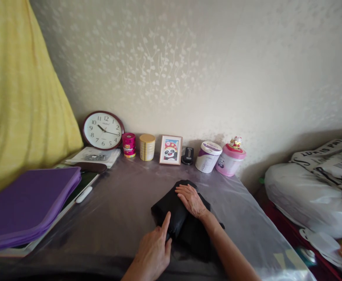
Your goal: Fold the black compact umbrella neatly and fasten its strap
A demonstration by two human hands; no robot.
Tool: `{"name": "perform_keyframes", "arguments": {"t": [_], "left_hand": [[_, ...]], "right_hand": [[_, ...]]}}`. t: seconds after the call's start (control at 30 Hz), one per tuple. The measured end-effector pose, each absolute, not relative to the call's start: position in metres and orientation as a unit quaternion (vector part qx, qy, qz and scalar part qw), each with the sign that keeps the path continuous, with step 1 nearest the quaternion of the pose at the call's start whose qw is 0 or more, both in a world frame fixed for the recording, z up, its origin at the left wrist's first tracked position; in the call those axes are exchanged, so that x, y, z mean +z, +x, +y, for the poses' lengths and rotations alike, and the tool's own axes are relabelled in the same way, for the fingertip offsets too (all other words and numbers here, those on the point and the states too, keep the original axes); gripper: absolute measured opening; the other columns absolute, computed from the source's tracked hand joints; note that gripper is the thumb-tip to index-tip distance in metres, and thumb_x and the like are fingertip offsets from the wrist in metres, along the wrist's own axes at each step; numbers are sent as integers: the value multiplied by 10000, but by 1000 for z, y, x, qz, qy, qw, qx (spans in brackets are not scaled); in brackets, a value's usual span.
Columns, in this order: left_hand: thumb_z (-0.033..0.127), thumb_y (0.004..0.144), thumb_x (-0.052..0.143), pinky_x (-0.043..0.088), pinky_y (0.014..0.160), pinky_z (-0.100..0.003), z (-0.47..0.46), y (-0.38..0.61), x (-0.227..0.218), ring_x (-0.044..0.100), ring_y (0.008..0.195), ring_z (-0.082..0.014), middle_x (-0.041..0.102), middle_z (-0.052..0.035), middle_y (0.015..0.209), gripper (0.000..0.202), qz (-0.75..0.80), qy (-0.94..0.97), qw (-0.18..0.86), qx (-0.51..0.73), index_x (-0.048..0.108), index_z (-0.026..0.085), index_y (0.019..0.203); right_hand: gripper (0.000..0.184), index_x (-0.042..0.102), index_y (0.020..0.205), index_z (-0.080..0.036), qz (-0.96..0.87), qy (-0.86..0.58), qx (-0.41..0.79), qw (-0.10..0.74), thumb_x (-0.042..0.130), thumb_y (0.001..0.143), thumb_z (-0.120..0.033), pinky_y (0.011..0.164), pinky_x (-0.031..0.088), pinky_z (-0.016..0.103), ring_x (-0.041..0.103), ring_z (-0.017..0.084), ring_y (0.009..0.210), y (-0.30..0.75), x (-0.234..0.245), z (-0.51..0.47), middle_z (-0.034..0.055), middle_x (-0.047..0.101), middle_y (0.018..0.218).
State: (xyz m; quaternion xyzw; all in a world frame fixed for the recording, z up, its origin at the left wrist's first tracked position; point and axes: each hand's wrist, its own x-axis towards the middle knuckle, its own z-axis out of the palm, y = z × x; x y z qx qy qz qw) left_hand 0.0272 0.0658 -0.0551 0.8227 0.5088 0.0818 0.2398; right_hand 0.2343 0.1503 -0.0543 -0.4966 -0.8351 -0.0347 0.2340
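Observation:
A black, slightly shiny bundle of folded cloth (171,203) lies on the table, near the middle of the view. My right hand (191,200) rests flat on its top, fingers stretched out and pointing to the left. At the bundle's near left edge is my left hand (155,249), its index finger extended along the cloth and its thumb low at the side. The other left fingers are curled and partly hidden, and a dark bit of the bundle shows between thumb and index finger. Loose black cloth spreads out under my right forearm.
Along the wall stand a clock (103,130), a pink can (129,144), a yellow-lidded can (147,147), a panda picture frame (171,150), a black device (187,155) and two tubs. Purple folders (30,203) lie left, beside a yellow curtain (21,97). White bags (308,195) sit right of the table (115,218).

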Motion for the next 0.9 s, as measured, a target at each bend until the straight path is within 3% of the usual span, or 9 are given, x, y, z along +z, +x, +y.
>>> {"name": "perform_keyframes", "arguments": {"t": [0.27,0.4,0.5,0.63,0.8,0.9], "left_hand": [[291,827,342,392,725,-299,67,27,-54,588,852,-196,627,-76,999,628,518,816,247,76,77,206,1390],[300,832,328,399,742,-305,68,26,-54,587,872,-204,627,-75,1010,616,514,817,246,84,93,191,1390],[304,832,327,405,738,-305,68,26,-54,593,865,-206,630,-77,1011,614,518,816,242,81,101,184,1390],[320,833,332,404,733,-294,71,25,-52,602,855,-203,644,-81,975,612,524,810,252,75,112,189,1388],[363,828,348,395,754,-275,78,17,-48,600,868,-193,643,-103,939,600,525,781,322,100,187,176,1375],[391,829,335,413,669,-264,80,12,-44,605,669,-160,639,-58,777,596,511,750,402,125,196,182,1370]], "right_hand": [[299,613,997,-203,-779,-579,-88,225,334,904,-257,903,406,372,552,186,1025,261,-50,192,73,638,1044],[290,564,1088,-200,-775,-555,-103,286,359,897,-273,936,386,398,515,197,1079,245,-42,163,81,610,1092],[278,570,1085,-218,-838,-477,-56,259,372,894,-259,973,357,396,502,179,1097,232,-44,139,55,618,1083],[281,571,1085,-197,-799,-532,-84,268,383,878,-228,964,360,427,486,201,1113,242,-49,136,78,585,1140],[266,579,1040,-209,-737,-591,-95,314,382,861,-211,909,431,384,543,189,1025,290,-44,126,76,582,1109],[275,573,1038,-228,-723,-615,-93,301,372,853,-195,881,461,364,555,182,1013,313,-45,102,60,573,1113]]}}
